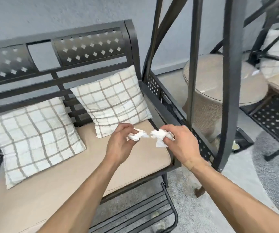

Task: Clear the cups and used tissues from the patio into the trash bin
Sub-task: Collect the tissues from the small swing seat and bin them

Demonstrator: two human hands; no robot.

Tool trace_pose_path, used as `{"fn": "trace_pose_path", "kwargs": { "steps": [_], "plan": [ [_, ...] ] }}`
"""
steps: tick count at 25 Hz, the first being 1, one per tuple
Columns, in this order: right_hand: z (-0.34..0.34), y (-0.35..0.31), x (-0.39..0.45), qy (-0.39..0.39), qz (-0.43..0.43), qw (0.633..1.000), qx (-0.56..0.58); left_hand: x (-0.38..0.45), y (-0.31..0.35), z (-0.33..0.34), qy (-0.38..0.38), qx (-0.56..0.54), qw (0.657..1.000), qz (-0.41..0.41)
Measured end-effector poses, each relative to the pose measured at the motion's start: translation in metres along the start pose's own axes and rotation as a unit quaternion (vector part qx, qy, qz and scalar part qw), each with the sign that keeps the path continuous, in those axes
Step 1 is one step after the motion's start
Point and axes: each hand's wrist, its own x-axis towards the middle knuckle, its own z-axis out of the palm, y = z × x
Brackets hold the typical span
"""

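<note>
Even, diffuse daylight; no hard shadows, no glare. Centre fairly sharp. Wide-angle bowing of swing frame (228,81) toward 1–3 o'clock; motion blur and smearing on round table (222,81) at 3 o'clock edge.

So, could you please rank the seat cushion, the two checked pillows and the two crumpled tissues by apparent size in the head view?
1. Seat cushion
2. Left pillow and right pillow: similar, nearness unsure
3. Left hand's tissue and right hand's tissue: alike

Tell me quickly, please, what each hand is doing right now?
Left hand: closed on a crumpled tissue.
Right hand: closed on another crumpled tissue.
</note>
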Motion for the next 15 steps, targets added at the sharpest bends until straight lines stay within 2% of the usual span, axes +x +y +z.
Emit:
{"fn": "trace_pose_path", "kwargs": {
  "steps": [6, 10, 15],
  "plan": [
    [-0.093, 0.025, -0.075, 0.089, 0.085, 0.991, -0.046, -0.030, 0.085, 0.035, -0.089, -0.020, 0.994, 0.061],
    [-0.147, 0.069, -0.125, 0.139, 0.163, 0.975, -0.058, -0.041, 0.149, 0.086, -0.149, -0.053, 0.979, 0.127],
    [-0.204, 0.139, -0.187, 0.164, 0.235, 0.956, -0.067, -0.059, 0.222, 0.161, -0.211, -0.079, 0.963, 0.150]
  ]
}}
